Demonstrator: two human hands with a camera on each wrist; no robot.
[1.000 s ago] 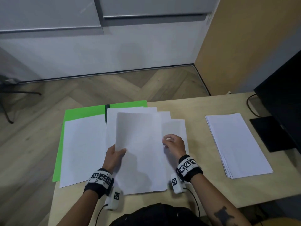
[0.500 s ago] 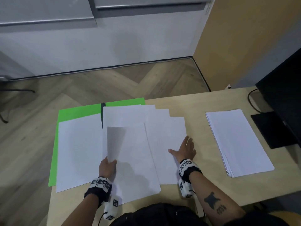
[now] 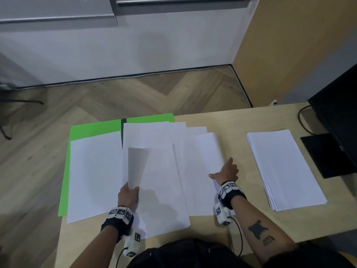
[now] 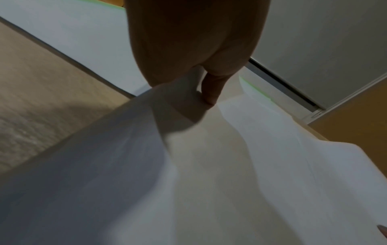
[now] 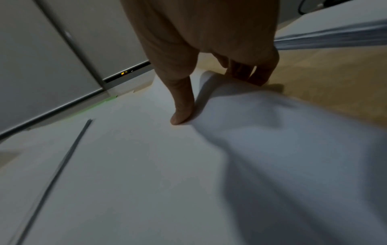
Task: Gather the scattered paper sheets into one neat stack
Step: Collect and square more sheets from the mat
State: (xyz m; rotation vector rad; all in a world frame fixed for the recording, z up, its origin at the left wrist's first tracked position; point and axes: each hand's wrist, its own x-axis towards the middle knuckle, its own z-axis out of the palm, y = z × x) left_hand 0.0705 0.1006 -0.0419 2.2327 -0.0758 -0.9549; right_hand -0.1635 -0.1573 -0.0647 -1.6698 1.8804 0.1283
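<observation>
While I am watching through the head camera, my left hand [image 3: 129,196] is pinching the lifted left edge of the middle sheet [image 3: 164,186], thumb on top and fingers underneath, so that edge is curling upward. My right hand [image 3: 226,172] is gripping the raised right edge of the right sheet [image 3: 201,167]; the right wrist view is showing the thumb [image 5: 182,106] lying on top of the paper and the fingers [image 5: 249,73] curling under the lifted edge. Both hands are standing well apart, each on its own sheet. More loose sheets are lying overlapped beneath these two, and another sheet [image 3: 94,175] is resting to the left on an open green folder [image 3: 92,128]. A neat paper stack [image 3: 284,169] is sitting on the wooden desk [image 3: 241,117] to the right, apart from the scattered sheets, near a black monitor [image 3: 338,120].
</observation>
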